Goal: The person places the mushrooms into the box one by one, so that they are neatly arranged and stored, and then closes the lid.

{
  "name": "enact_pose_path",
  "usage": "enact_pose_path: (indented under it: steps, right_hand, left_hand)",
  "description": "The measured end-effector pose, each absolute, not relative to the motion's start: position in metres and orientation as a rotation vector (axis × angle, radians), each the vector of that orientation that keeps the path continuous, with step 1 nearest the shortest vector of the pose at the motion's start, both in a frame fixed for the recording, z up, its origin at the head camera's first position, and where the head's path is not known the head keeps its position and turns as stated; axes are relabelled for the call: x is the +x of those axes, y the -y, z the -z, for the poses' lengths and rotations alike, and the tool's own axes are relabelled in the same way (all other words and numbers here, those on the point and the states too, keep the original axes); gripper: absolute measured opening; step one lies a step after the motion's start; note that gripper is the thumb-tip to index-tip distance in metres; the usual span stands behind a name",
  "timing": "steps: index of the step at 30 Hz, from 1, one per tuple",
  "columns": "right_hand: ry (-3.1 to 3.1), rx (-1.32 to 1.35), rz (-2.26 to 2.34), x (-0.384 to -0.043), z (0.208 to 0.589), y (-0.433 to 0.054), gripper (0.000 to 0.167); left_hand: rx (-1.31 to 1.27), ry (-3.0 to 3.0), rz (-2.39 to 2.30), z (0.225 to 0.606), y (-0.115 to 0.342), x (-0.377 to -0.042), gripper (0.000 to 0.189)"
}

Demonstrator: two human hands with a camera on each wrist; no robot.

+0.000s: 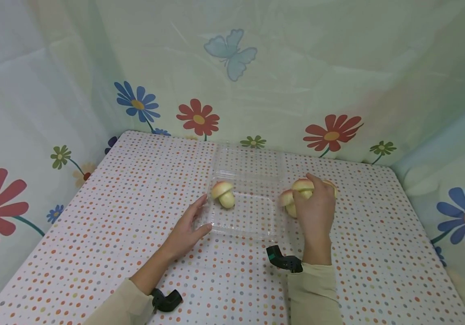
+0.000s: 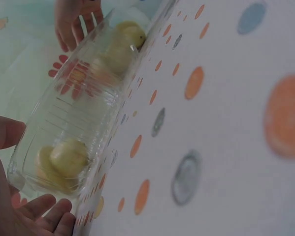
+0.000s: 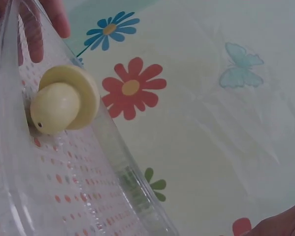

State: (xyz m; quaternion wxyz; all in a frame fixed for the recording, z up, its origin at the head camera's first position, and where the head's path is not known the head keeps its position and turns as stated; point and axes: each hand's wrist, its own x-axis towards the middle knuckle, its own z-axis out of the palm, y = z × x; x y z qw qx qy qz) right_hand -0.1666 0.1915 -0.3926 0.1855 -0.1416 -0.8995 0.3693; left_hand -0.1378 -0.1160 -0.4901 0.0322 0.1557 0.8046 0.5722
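Observation:
A clear plastic clamshell box (image 1: 252, 232) lies with its lid folded back. Inside, at the left, rests a toy mushroom (image 1: 226, 198) with a cream stem and reddish cap; the right wrist view shows the same mushroom (image 3: 56, 105) close up. My left hand (image 1: 185, 230) is at the box's left side, thumb (image 2: 9, 132) near the rim and fingers spread below. Just right of the box sit other toy mushrooms (image 1: 291, 207), partly hidden by my right hand (image 1: 316, 207). In the left wrist view the right hand's fingers (image 2: 78, 29) hang loosely above those mushrooms (image 2: 125, 44).
The box's transparent lid (image 1: 248, 160) reaches toward the table's back edge. A dotted cloth covers the table (image 1: 143, 180). Curtains with printed flowers (image 1: 232, 104) stand behind it and on both sides. Black wrist devices (image 1: 284, 261) sit at both cuffs.

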Motion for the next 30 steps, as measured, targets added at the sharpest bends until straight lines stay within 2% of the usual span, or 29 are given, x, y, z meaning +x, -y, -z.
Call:
enact_pose_path:
  steps: [7, 14, 23, 30]
  right_hand:
    - [2.562, -0.512, -1.064, -0.165, 0.395, -0.208, 0.056]
    - [2.711, -0.669, -1.08, -0.165, 0.398, -0.226, 0.066]
    - [2.724, -0.653, -1.087, -0.161, 0.404, -0.236, 0.065]
    - [2.89, -0.644, -1.116, -0.163, 0.406, -0.245, 0.076]
  left_hand:
    - [0.475, -2.474, -1.761, 0.492, 0.117, -0.138, 0.079]
    - [0.477, -2.478, -1.761, 0.492, 0.117, -0.138, 0.079]
    - [0.476, -2.482, -1.761, 0.493, 0.117, -0.138, 0.079]
    - [0.47, -2.49, -1.755, 0.493, 0.116, -0.139, 0.079]
